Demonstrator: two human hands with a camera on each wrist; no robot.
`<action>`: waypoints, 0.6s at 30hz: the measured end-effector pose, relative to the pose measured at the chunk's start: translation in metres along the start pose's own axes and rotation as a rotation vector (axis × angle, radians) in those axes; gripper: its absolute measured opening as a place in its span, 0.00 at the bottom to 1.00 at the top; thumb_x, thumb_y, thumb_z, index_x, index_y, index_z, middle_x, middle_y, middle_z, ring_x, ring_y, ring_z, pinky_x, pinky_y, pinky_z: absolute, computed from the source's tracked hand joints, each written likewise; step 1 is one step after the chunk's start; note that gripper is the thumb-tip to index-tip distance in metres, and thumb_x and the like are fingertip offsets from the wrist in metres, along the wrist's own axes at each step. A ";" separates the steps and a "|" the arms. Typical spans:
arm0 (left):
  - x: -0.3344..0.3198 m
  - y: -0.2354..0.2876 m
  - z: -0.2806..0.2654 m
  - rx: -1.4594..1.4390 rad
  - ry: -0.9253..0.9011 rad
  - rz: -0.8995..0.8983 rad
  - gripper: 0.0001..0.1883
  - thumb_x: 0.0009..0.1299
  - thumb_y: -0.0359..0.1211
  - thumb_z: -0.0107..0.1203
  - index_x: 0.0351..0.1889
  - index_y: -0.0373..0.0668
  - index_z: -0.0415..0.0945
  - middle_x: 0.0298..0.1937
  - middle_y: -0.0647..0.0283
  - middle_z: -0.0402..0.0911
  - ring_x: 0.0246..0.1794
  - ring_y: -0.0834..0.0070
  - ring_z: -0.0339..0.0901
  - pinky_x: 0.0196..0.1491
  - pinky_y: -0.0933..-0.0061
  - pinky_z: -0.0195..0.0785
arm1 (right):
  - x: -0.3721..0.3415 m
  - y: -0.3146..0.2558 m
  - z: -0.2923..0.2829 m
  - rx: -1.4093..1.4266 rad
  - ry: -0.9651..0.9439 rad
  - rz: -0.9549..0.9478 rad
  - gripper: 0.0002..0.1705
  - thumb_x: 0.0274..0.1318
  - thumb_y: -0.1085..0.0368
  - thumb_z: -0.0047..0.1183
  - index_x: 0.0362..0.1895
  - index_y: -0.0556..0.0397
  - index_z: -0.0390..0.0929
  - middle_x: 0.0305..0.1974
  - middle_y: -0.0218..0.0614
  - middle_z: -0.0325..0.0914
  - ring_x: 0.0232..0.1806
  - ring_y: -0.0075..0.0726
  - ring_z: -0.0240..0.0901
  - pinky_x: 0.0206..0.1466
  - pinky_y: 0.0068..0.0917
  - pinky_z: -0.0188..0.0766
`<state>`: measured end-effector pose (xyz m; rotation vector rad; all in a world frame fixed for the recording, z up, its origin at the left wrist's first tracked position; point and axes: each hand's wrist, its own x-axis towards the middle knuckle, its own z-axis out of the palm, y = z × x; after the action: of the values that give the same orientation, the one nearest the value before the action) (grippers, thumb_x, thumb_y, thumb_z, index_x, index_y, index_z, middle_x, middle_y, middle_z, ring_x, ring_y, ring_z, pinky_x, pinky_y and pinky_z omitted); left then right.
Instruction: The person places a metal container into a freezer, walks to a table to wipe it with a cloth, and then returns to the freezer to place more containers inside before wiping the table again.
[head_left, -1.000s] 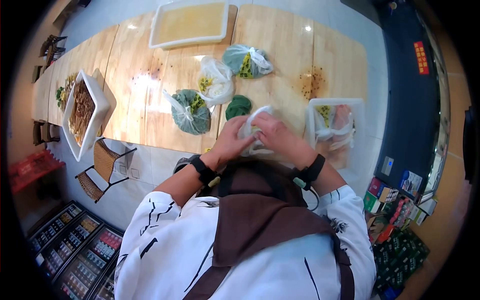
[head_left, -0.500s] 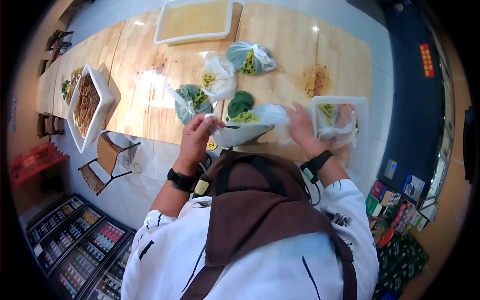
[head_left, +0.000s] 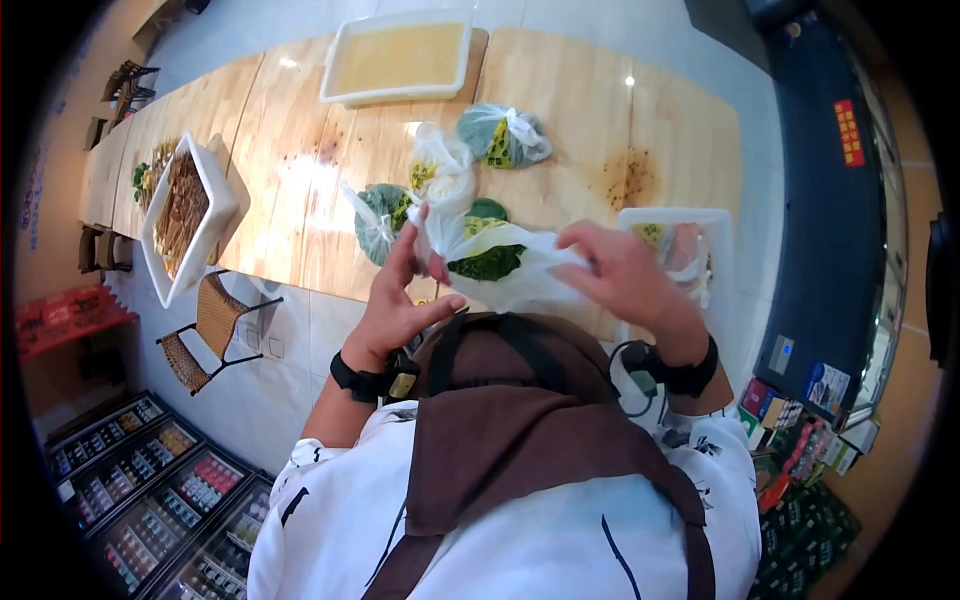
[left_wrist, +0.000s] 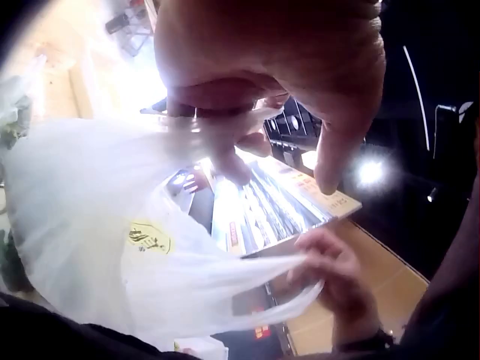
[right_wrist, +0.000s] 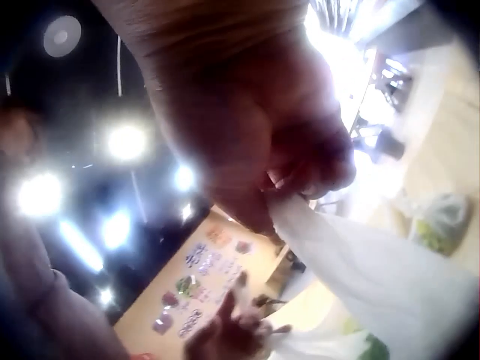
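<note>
A white plastic bag (head_left: pixel 545 280) hangs between my hands over the table's near edge, its mouth spread and dark green leafy stuff (head_left: pixel 487 263) showing inside. With curled fingers my left hand (head_left: pixel 395 300) holds the bag's left handle, the thumb standing apart. My right hand (head_left: pixel 635 280) pinches the opposite side, and the right wrist view has the stretched plastic (right_wrist: pixel 337 247) running out from the fingers. Yellow print (left_wrist: pixel 150 236) marks the bag in the left wrist view. Just behind it lies a green bundle (head_left: pixel 487 209), partly covered.
Three knotted bags (head_left: pixel 380 220) (head_left: pixel 442 170) (head_left: pixel 503 135) lie farther back. A tray of yellowish liquid (head_left: pixel 465 55) stands at the far edge, a tray of skewers (head_left: pixel 222 200) at left. At right is a white tub (head_left: pixel 725 225) with bagged contents. Dark specks (head_left: pixel 630 178) dot the wood.
From close together, my hands have moved apart, stretching the bag between them. Its mouth has widened, and the green contents now show. The right hand has taken hold of the bag's right side.
</note>
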<state>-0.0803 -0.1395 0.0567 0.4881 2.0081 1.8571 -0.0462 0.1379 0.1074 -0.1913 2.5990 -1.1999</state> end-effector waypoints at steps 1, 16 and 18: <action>0.003 0.008 0.004 0.088 -0.069 -0.062 0.52 0.51 0.32 0.67 0.70 0.42 0.43 0.33 0.66 0.70 0.41 0.73 0.73 0.49 0.72 0.64 | 0.003 -0.007 0.010 0.056 0.041 -0.174 0.12 0.46 0.66 0.55 0.36 0.54 0.73 0.29 0.43 0.75 0.32 0.44 0.74 0.35 0.34 0.69; 0.005 -0.012 0.012 -0.278 -0.005 -0.480 0.14 0.71 0.42 0.45 0.37 0.40 0.72 0.24 0.65 0.74 0.21 0.80 0.70 0.23 0.80 0.60 | 0.041 -0.018 0.074 0.271 0.243 -0.528 0.13 0.51 0.64 0.52 0.41 0.55 0.73 0.36 0.42 0.74 0.39 0.49 0.70 0.42 0.37 0.67; 0.006 0.000 0.011 -0.292 -0.020 -0.495 0.14 0.71 0.42 0.45 0.37 0.40 0.73 0.25 0.64 0.75 0.21 0.79 0.71 0.24 0.80 0.62 | 0.037 -0.019 0.073 0.456 0.073 -0.378 0.10 0.52 0.66 0.51 0.39 0.55 0.73 0.35 0.42 0.74 0.37 0.49 0.71 0.41 0.37 0.68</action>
<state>-0.0805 -0.1274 0.0553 -0.0701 1.6129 1.7663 -0.0601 0.0642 0.0696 -0.5675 2.3273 -1.9223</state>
